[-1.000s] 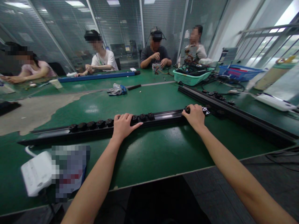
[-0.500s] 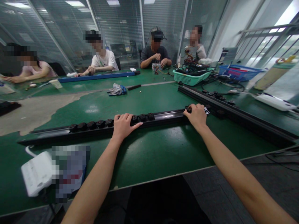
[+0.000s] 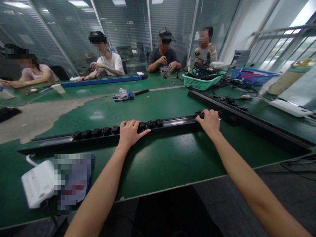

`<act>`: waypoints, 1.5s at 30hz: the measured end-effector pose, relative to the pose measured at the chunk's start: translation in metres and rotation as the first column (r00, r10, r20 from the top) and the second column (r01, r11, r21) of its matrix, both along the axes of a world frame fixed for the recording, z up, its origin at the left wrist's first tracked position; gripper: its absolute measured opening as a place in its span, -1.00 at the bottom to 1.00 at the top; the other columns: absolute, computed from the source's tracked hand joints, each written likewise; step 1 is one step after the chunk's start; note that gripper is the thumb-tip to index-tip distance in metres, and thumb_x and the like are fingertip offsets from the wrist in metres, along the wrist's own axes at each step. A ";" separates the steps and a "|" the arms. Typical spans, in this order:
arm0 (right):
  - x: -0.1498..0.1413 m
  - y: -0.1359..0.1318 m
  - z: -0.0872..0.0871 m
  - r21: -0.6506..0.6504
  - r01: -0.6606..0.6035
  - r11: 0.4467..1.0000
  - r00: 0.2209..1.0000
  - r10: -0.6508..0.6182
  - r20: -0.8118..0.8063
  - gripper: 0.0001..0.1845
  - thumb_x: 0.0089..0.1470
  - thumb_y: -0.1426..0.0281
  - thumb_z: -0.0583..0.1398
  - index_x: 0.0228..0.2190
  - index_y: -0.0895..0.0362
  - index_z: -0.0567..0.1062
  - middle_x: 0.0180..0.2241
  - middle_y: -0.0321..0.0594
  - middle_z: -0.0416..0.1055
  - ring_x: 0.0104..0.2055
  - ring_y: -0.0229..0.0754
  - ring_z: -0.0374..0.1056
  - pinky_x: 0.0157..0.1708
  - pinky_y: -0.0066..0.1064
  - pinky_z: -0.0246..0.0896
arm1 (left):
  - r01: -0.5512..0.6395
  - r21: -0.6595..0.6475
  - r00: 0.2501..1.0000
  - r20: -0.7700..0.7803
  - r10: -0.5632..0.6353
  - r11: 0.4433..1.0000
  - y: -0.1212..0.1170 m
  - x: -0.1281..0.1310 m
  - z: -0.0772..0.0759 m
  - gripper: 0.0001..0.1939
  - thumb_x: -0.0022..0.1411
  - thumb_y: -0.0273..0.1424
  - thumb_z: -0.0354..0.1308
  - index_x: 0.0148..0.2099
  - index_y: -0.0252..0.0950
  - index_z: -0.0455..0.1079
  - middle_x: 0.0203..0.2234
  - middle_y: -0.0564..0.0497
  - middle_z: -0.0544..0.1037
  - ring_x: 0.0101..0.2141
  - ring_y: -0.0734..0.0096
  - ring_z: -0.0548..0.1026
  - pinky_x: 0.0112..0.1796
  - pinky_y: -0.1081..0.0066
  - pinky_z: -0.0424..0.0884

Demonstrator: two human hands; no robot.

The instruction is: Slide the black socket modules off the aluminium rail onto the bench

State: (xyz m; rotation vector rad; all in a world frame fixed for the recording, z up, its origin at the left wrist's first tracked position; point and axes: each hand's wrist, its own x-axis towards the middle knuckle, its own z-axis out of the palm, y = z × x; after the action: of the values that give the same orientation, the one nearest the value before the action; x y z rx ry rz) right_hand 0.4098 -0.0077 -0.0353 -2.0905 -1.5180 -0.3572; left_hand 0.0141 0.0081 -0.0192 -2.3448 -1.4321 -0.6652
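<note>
A long black rail (image 3: pixel 177 122) lies on the green table (image 3: pixel 170 164), roughly in line with the near edge, with a broad strip of green surface between it and that edge. The left hand (image 3: pixel 130 132) rests across the middle of the rail, its fingers bent over the top and its thumb spread out along the near side, pointing right. A row of round black pieces (image 3: pixel 106 131) sits in the channel on both sides of this hand, and a shiny bare length of the rail runs from there to the right hand (image 3: pixel 209 122). The right hand pinches a dark piece (image 3: pixel 201 114) between thumb and fingers at the rail's right end; most of that piece is hidden.

Just beyond that end, a second black rail (image 3: pixel 251 123) slants down toward the near edge on the right, so room on that side is tight. Toward the left of the near edge lie a white box (image 3: pixel 38 184) and a blurred packet (image 3: pixel 76 184), both near the left forearm. On the far side of the rail, open green surface reaches to a crumpled grey cloth (image 3: pixel 122 94) and a short black bar (image 3: pixel 141 92). A green basket (image 3: pixel 198 83) of cables stands nearer the far edge, where four people (image 3: pixel 156 60) are gathered
</note>
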 end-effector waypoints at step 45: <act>0.028 0.000 0.000 -0.033 0.097 0.995 0.987 -0.100 -0.129 -0.64 0.09 0.18 0.16 -0.18 0.16 0.50 -0.20 0.04 0.34 -0.08 0.08 0.15 -0.15 -0.16 0.21 | 0.005 0.028 1.000 -0.022 -0.004 1.000 0.001 -0.002 -0.002 -0.36 0.26 0.20 0.02 0.01 -0.23 0.50 -0.13 -0.21 0.59 -0.10 -0.02 0.50 0.04 0.04 0.20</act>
State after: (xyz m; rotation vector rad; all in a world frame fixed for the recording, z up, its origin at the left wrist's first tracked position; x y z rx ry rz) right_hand 0.4381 -0.0075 -0.0356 -2.1702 -1.3542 -0.2315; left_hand 0.0120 0.0092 -0.0208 -2.3272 -1.3993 -0.6551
